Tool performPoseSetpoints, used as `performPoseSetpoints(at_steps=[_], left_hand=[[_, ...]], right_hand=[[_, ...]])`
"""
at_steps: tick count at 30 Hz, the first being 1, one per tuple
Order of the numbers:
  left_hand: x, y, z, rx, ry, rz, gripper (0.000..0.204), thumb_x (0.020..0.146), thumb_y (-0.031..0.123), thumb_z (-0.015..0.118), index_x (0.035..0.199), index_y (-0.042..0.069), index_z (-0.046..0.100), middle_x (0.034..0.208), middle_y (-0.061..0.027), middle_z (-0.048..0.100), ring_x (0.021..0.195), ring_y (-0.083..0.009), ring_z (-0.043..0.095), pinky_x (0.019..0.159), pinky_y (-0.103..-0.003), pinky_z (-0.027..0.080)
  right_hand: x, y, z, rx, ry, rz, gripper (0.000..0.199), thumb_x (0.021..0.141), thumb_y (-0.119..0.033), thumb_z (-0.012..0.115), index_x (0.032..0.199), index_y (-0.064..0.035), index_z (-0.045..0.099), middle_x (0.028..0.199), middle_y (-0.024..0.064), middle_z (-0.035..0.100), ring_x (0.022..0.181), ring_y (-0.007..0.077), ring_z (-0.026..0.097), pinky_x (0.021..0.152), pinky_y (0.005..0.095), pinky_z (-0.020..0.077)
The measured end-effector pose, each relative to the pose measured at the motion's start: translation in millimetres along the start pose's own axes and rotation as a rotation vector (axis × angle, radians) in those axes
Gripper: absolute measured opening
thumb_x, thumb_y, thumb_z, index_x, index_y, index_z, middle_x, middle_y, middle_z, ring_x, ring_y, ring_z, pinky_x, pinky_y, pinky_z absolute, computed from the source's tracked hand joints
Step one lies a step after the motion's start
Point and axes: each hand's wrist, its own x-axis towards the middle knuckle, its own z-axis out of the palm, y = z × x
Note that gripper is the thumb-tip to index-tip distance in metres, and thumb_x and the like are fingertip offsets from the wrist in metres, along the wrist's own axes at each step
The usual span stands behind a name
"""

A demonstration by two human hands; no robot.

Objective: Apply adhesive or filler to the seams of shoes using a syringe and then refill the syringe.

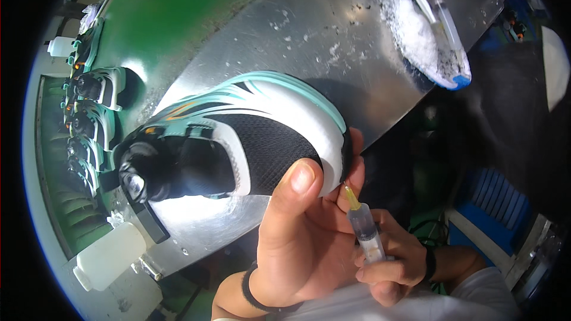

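A black, white and teal sneaker [276, 142] lies across the metal table, its toe pointing right and toward me. My left hand [300, 244] is closed on the toe, with the thumb on the black mesh and the fingers behind the toe edge. In my right hand [395, 258] is a clear syringe [366, 232] with a yellow needle tip. The needle points up at the toe's lower edge, close beside my left fingers. Whether it touches the shoe I cannot tell. Part of the sole is hidden behind the upper.
Several similar sneakers [95, 122] stand in a row at the far left. A white plastic bottle [113, 255] lies at the lower left. White fluffy material [419, 32] is heaped at the table's upper right. A blue slatted plastic object [496, 199] is below the table edge at right.
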Motion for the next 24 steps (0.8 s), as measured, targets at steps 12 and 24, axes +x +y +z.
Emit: performPoseSetpoints(at_steps=[12,24], left_hand=[[47,204,-20,0.322,0.301,0.46,0.034,0.079,0.013,0.064,0.105,-0.002,0.049,0.092,-0.0128,0.056,0.084,-0.0219,0.057,0.066,-0.028,0.051],[152,204,40,0.613,0.114,0.383,0.034,0.087,0.021,0.056,0.11,-0.003,0.047,0.092,-0.0118,0.057,0.081,-0.0245,0.061,0.07,-0.034,0.046]], right_hand=[[69,62,-27,-0.25,0.209,-0.049,0.024,0.09,-0.018,0.039,0.083,-0.0002,0.052,0.06,0.0092,0.052,0.049,0.0161,0.05,0.071,0.0367,0.0493],[98,87,-32,-0.514,0.323,0.121,0.01,0.079,-0.009,0.054,0.082,-0.0009,0.058,0.075,0.0146,0.059,0.066,0.0309,0.058,0.059,0.0343,0.046]])
